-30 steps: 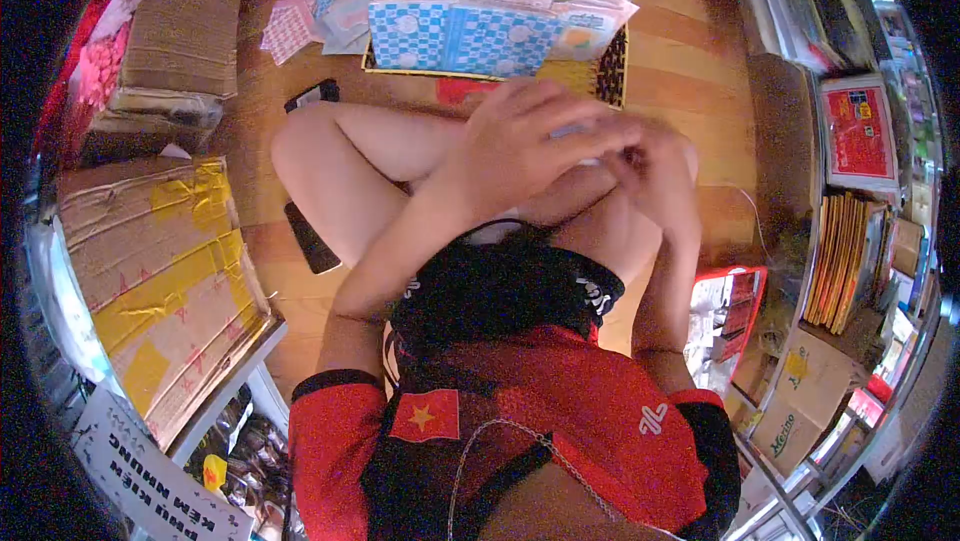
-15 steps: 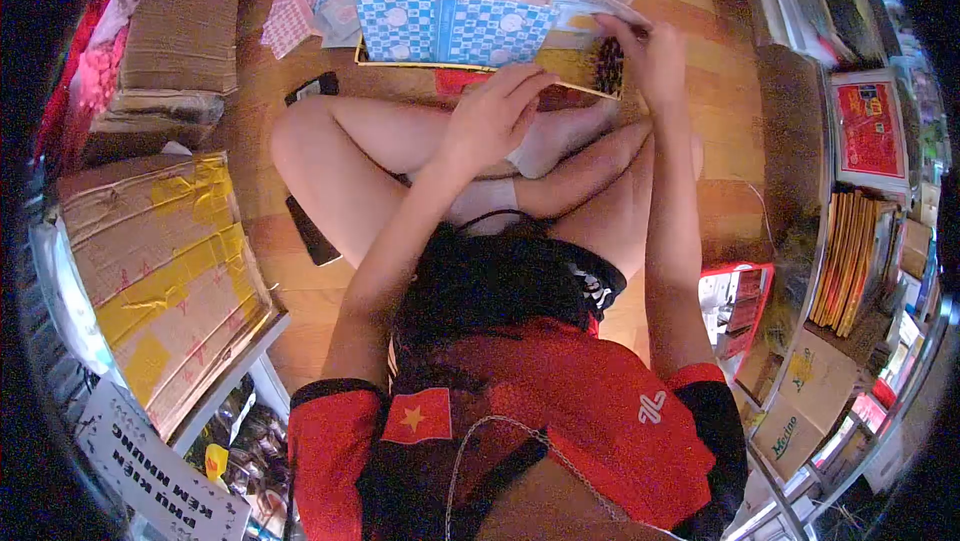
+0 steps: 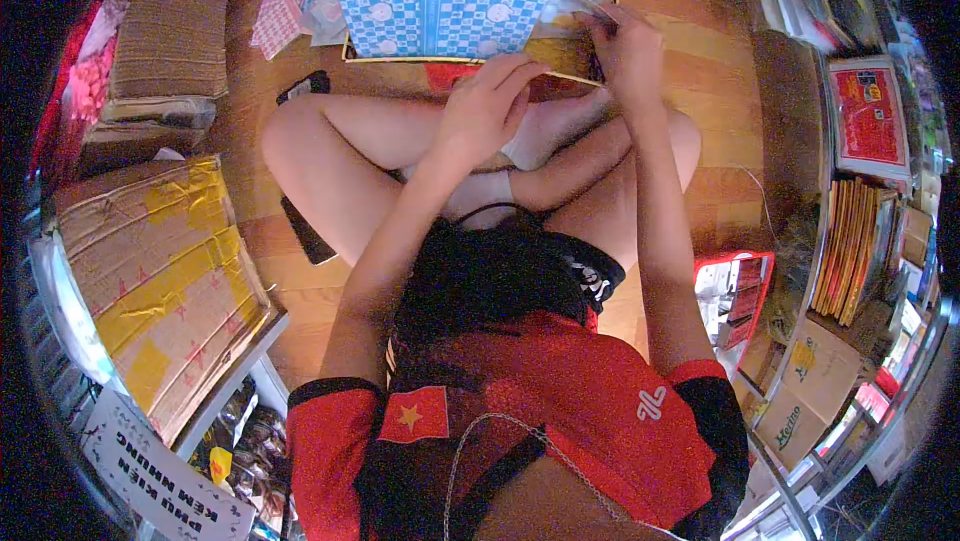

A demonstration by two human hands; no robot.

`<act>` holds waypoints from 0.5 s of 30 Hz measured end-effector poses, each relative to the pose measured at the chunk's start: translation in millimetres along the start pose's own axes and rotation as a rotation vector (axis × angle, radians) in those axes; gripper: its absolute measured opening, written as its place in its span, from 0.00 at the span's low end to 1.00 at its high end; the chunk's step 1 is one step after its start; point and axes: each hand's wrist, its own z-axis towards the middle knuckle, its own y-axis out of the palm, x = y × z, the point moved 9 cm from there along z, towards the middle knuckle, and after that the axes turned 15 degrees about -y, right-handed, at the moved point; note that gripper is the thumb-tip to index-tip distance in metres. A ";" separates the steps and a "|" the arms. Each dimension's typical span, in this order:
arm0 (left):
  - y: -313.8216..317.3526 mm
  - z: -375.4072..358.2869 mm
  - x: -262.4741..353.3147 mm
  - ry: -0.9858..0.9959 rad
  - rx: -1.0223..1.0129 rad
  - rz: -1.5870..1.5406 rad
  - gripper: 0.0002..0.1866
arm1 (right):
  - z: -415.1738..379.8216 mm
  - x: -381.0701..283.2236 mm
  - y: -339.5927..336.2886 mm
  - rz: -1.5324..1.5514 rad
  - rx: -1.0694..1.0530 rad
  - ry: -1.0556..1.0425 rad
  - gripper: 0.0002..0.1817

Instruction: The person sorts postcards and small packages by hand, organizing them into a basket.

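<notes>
In the head view, a box with a yellow rim [image 3: 385,62] stands on the floor before my crossed legs, filled with upright rows of flat packets. At its front is a blue-and-white checkered packet [image 3: 400,26] with round pale figures. My left hand [image 3: 485,106] rests at the box's front edge, fingers stretched and slightly bent, holding nothing visible. At the box's right side, my right hand [image 3: 632,51] has its fingers closed at the edge of a clear-sleeved packet [image 3: 570,6]. Its fingertips are partly hidden.
Loose pink and blue checkered sheets [image 3: 280,21] lie left of the box. A dark phone-like object [image 3: 308,231] is beside my left leg. Taped cardboard [image 3: 165,281] stands at left; shelves with brown envelopes [image 3: 848,251] and a Merino carton [image 3: 805,401] at right.
The box and packets sit slightly further left in view, along with both hands, as the view shifts. My right hand stays at the packets' right edge; my left stays at the front rim.
</notes>
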 end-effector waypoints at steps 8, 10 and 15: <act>-0.8 3.8 7.4 -0.062 -0.035 0.051 0.13 | -3.3 -9.7 -4.7 -0.364 0.054 -0.047 0.24; -0.4 9.0 14.1 -0.086 -0.065 0.104 0.13 | -4.6 -3.8 -0.8 -0.360 0.056 -0.014 0.27; 24.1 32.0 24.0 -0.149 -0.168 0.286 0.14 | -10.9 13.2 11.3 -0.374 0.004 0.103 0.32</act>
